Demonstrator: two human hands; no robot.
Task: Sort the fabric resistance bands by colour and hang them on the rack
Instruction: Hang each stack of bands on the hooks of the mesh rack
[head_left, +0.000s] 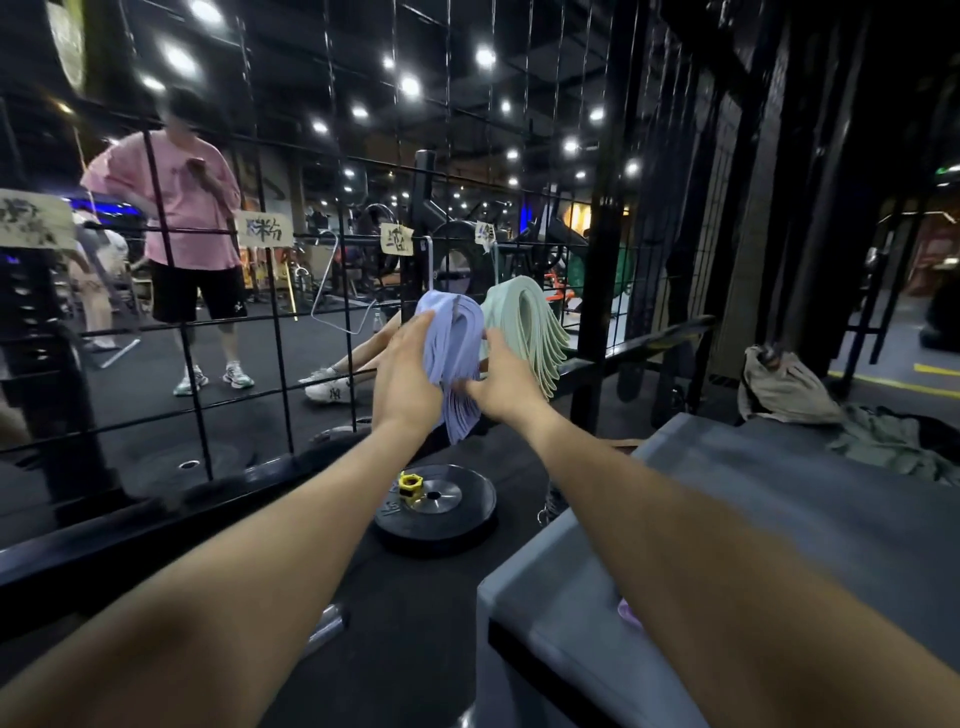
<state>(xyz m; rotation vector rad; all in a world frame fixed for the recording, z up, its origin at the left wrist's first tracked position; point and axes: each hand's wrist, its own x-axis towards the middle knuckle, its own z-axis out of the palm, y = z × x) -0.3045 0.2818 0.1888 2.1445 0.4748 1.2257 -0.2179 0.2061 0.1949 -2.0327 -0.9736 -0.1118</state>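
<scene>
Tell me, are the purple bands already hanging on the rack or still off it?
Hanging: the purple bands drape over a hook on the rack, beside the green bands. Both hands touch them.

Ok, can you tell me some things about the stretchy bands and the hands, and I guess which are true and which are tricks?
1. Both hands are on the purple bands. True: the left hand and the right hand both hold that bunch.
2. The green bands hang to the right of the purple ones. True.
3. The green bands lie on the floor. False: they hang on the wire rack.
4. A red clip sits on the weight plate. False: the clip is yellow.
5. The hanger to the left of the purple bands is full. False: it hangs bare.
</scene>
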